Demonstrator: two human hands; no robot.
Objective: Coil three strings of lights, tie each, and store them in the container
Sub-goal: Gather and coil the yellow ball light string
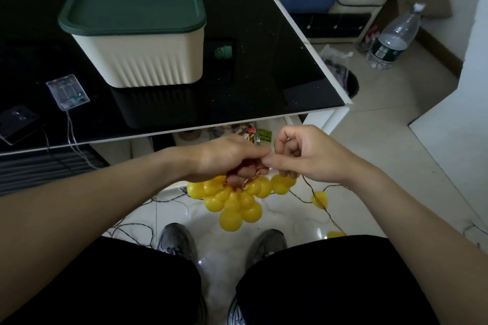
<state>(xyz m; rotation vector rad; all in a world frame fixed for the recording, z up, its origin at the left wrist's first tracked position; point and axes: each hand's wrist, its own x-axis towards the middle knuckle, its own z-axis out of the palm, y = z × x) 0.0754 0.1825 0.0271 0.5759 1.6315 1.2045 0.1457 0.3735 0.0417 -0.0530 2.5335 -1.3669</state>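
A bunch of yellow ball lights on thin copper wire hangs below my hands, over the floor between my knees. My left hand is closed around the gathered wire loops at the top of the bunch. My right hand pinches the wire right beside my left fingertips. Loose wire trails down to the right with two more yellow balls along it. The cream container with a dark green lid stands closed on the black glass table. A clear battery box with a thin wire lies at the table's left.
A dark flat box lies at the table's left edge. Dark wires sprawl on the white floor by my shoes. A plastic water bottle and a black bin stand on the floor to the right. A blue sofa sits behind the table.
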